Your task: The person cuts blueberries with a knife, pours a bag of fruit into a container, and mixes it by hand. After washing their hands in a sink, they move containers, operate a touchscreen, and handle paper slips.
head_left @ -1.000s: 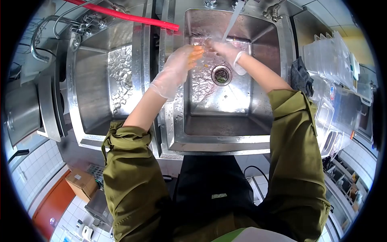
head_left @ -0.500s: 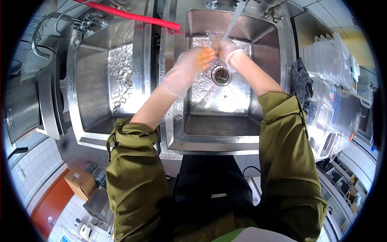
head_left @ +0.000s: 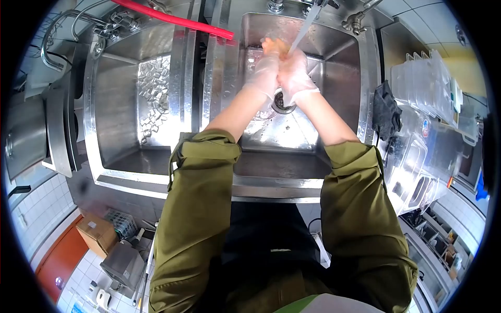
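Note:
My left hand [head_left: 263, 72] and my right hand [head_left: 296, 73], both in clear plastic gloves, meet over the sink [head_left: 276, 163], touching each other. A stream of water [head_left: 302, 34] falls onto them. The fingertips of my left hand look orange and stretch forward past the stream; whether the colour is a stain or a thin thing on them I cannot make out. The fingers of my right hand lie against the left one and are mostly hidden. Below the wrists shows the round drain [head_left: 282, 103], with dark bits in it.
A second sink [head_left: 122, 112] at the left holds many small metallic-looking pieces [head_left: 153, 96]. A red hose [head_left: 172, 19] lies across the back ledge. At the right hang a dark cloth [head_left: 386, 112] and stacked clear plastic containers [head_left: 425, 86]. A cardboard box [head_left: 97, 233] stands low at the left.
My hands have come together under the water. The left hand has moved right and forward, its fingers now pointing away from me; the right forearm has shifted slightly left.

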A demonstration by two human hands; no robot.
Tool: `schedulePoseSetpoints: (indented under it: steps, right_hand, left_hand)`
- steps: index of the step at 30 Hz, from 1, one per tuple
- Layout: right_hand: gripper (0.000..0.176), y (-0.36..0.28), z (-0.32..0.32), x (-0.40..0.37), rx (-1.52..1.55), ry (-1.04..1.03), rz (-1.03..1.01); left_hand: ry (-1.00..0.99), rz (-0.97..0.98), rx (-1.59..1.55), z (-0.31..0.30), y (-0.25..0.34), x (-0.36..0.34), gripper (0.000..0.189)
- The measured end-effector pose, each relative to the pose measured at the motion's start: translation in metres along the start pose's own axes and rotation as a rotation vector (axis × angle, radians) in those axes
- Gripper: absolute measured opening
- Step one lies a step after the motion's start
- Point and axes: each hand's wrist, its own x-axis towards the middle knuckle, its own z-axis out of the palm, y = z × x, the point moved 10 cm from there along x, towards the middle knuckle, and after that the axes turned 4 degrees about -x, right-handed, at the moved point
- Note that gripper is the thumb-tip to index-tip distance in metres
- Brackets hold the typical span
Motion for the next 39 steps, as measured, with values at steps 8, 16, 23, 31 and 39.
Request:
schedulePoseSetpoints:
  steps: [8,16,23,31,39]
  right_hand:
    - [0.036,-0.016,-0.004,-0.013,0.031,0.028,-0.012]
    - [0.037,-0.008,0.002,-0.024,0.061,-0.07,0.013]
    - [0.037,-0.002,0.001,-0.028,-0.019,-0.071,0.035]
    - [0.044,-0.015,0.007,-0.026,-0.031,-0.052,0.046]
    - [0.047,-0.021,0.02,-0.023,-1.301,-0.297,-0.418]
  left_hand:
    - [-0.317,-0.008,-0.13,0.042,-0.011,-0.045,0.019]
    - [-0.401,-0.042,-0.107,0.028,-0.002,-0.06,0.04]
    - [-0.145,-0.007,0.006,0.015,-0.004,-0.023,0.014]
    - [-0.196,-0.028,-0.219,0.027,-0.006,-0.033,0.017]
    - [-0.291,0.02,-0.004,0.006,-0.006,-0.01,0.024]
